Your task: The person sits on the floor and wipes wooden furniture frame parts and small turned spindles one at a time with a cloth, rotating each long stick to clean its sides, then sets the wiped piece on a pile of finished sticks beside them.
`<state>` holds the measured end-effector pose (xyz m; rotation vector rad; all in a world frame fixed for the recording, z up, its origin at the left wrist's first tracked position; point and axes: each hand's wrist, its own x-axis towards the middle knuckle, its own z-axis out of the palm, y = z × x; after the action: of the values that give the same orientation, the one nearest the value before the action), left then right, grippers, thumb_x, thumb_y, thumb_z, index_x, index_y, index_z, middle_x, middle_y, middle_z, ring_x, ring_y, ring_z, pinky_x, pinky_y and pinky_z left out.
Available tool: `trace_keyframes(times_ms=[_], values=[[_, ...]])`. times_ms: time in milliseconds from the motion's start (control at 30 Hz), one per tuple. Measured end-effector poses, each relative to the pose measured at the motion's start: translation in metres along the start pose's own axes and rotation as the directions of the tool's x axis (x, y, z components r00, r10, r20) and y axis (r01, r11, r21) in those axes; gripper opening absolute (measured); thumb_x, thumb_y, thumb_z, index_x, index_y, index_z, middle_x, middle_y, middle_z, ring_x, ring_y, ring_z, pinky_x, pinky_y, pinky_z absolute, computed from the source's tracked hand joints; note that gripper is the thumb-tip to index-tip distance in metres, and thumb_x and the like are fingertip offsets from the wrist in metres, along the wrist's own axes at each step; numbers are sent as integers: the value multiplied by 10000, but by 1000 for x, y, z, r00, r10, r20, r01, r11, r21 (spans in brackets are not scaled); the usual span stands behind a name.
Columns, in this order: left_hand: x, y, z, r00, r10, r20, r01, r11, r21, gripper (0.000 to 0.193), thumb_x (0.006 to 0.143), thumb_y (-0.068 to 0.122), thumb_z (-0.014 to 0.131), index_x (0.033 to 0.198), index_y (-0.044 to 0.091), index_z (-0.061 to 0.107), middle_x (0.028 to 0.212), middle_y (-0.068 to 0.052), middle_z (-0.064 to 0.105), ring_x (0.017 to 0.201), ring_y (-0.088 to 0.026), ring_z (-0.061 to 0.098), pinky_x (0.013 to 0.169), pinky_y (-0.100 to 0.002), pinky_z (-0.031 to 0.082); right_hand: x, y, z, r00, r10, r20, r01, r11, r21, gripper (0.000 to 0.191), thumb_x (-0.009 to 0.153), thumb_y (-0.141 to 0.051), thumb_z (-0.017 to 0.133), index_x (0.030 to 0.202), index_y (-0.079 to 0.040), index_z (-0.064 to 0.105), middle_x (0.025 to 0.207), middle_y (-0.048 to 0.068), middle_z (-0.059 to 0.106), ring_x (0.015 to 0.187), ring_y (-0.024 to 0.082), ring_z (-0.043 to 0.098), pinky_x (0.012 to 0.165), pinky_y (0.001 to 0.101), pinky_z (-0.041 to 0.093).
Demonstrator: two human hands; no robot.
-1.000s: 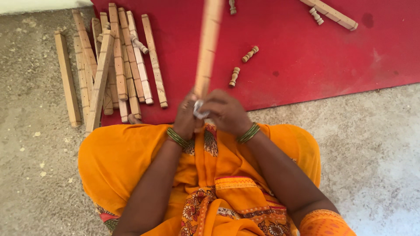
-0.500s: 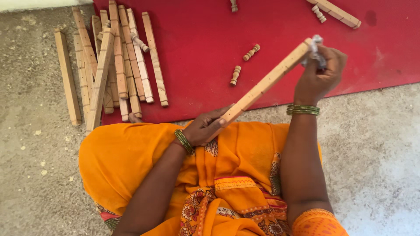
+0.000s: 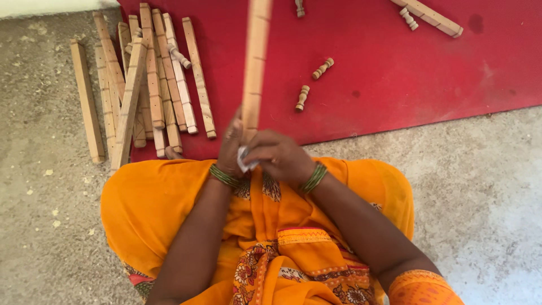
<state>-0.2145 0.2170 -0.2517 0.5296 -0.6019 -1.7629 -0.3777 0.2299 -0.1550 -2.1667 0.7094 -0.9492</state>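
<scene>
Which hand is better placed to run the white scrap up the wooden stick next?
Right, probably. The right hand grips the small white scrap at the wooden stick's base; the left hand clasps the stick itself, steadying it upright.

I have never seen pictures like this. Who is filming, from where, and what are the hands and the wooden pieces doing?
There is no machine here. A person sitting on the ground wears a camera on the head, so the single picture looks straight down at their own lap and hands.

The left hand and the right hand meet at the near end of a long wooden stick, which points away from the person, its far end out of view. The right hand's fingers also pinch a small pale scrap against it; I cannot tell what it is made of.

Ahead lies a red mat on a rough concrete floor. On the left, a pile of similar sticks lies partly on the mat, partly on the floor. Two small turned wooden pegs lie on the mat, and another stick lies at the top right.
</scene>
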Motion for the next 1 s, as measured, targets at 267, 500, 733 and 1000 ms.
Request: trace_keyframes(times_ms=[267,500,733,1000], values=[[-2,5,-1,991,-7,-136,-8,994,-106,419,1057,278,540,1426,94,462,949,-59,651,785,-161,681,591,-297,593,-1,10,-24,956,262,-131,-216,932,290,302,836,116,678,1032,-103,748,1088,26,652,964,145,670,827,277,593],[1,9,10,990,50,-129,-62,994,-89,268,1109,336,487,1180,83,539,914,-74,651,718,-146,668,578,-271,583,-1,-3,-9,993,119,-9,-119,993,14,267,798,56,767,994,-124,745,1055,24,650,967,189,678,825,298,577],[-1,-1,3,999,-4,-32,7,995,98,337,1118,422,455,1133,104,567,796,-48,628,586,-101,627,433,-213,514,5,-2,-11,999,40,-31,-45,976,-211,200,834,3,777,982,-127,740,1030,25,669,944,199,676,814,316,576],[-13,-4,22,974,-202,104,134,879,458,544,1094,374,465,1590,152,426,842,4,581,676,-56,536,562,-222,523,2,25,-69,918,12,-396,-161,925,-345,289,816,126,723,1010,-87,749,1055,59,659,986,197,673,814,305,606]])
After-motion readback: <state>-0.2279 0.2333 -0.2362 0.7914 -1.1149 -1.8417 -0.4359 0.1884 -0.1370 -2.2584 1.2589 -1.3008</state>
